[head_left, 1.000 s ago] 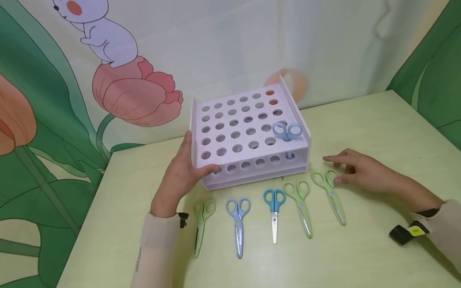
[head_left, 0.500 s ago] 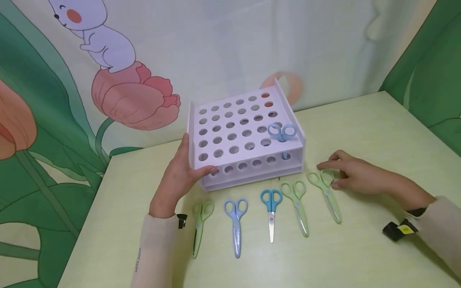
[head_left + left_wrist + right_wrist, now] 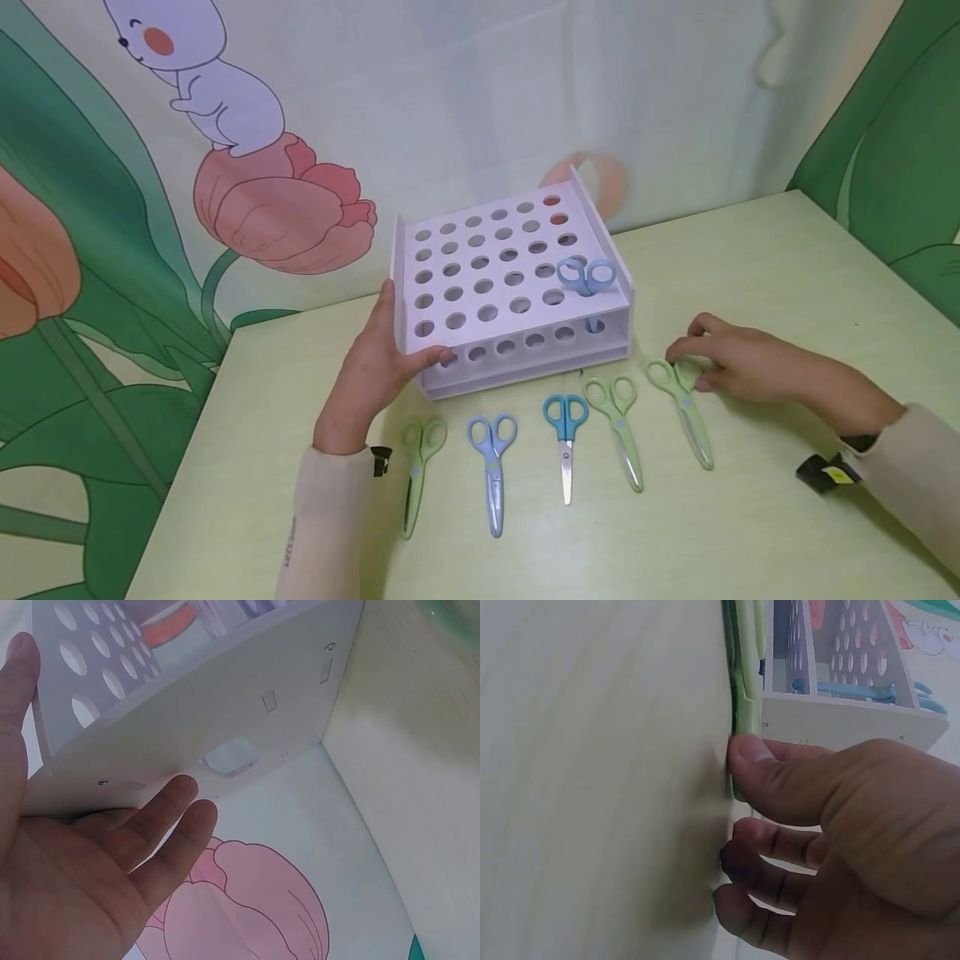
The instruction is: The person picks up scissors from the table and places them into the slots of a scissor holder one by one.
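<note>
My left hand (image 3: 363, 379) holds the left front corner of a white rack (image 3: 470, 303) with rows of round holes. Its thumb lies over the front edge; the other fingers lie along the outer side panel (image 3: 172, 742). Blue-handled scissors (image 3: 586, 288) stand in a hole at the rack's front right, handles up. On the table, my right hand (image 3: 757, 362) pinches one handle loop of the rightmost green scissors (image 3: 690, 417) between thumb (image 3: 769, 776) and index finger. These scissors lie flat, blades toward me. The index fingertip is partly hidden in the right wrist view.
Left of the held pair, more scissors lie in a row before the rack: green (image 3: 621, 425), teal with bare metal blades (image 3: 566, 429), light blue (image 3: 492, 467) and green (image 3: 415, 475). A printed curtain (image 3: 465, 100) hangs behind the pale green table (image 3: 750, 533).
My right index finger has bent down onto the green scissors' handle, and thumb and finger have closed on the loop. The left hand keeps its place on the rack. The head view has shifted slightly.
</note>
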Demonstrator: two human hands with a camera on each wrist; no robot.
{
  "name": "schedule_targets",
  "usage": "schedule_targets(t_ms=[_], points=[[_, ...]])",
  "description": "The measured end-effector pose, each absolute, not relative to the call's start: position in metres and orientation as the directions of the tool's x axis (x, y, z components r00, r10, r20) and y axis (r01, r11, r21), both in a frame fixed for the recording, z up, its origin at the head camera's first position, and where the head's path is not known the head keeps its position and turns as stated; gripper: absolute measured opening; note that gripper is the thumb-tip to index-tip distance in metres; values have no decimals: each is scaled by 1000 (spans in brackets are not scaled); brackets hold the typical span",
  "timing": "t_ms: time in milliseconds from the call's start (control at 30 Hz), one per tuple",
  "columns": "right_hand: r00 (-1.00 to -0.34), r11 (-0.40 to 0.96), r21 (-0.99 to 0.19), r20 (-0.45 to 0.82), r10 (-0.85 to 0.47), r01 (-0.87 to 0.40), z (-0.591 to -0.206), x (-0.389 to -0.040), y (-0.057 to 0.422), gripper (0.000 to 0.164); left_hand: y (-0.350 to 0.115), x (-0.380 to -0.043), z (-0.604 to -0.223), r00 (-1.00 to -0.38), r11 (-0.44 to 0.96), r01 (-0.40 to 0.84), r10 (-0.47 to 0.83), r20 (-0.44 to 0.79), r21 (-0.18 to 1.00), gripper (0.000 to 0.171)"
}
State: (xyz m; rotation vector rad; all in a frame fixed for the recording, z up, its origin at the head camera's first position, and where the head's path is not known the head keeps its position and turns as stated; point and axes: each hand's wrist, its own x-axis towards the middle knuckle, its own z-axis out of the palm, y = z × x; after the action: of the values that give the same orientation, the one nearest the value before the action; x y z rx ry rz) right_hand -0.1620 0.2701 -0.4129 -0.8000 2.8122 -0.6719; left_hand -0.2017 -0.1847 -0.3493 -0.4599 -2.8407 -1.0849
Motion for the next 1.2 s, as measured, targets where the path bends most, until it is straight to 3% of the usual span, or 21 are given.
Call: schedule_targets(t_ms=[300,567,800,1000,1200], points=[[-831,762,-397,3,-557,-512,-405,-159,283,37,-185,-202,-349,-943,697,330,272,191,637,118],[-861,730,-580,-93,-500,-361,-391,-165,297,31,-185,-201,-348,-939,700,342,280,200,627,118],[-851,469,-850,-47,-524,-241,-390,-170,308,12,-186,-201,-350,-932,672,360,294,212,648,116],[-857,307,-918,64,-511,-251,-381,-169,309,15,-187,-202,-350,-934,681,354,290,209,640,117],[-872,286,-905,157,-464,-316,-369,-165,305,21,-187,-202,-348,-938,693,343,288,193,634,117]])
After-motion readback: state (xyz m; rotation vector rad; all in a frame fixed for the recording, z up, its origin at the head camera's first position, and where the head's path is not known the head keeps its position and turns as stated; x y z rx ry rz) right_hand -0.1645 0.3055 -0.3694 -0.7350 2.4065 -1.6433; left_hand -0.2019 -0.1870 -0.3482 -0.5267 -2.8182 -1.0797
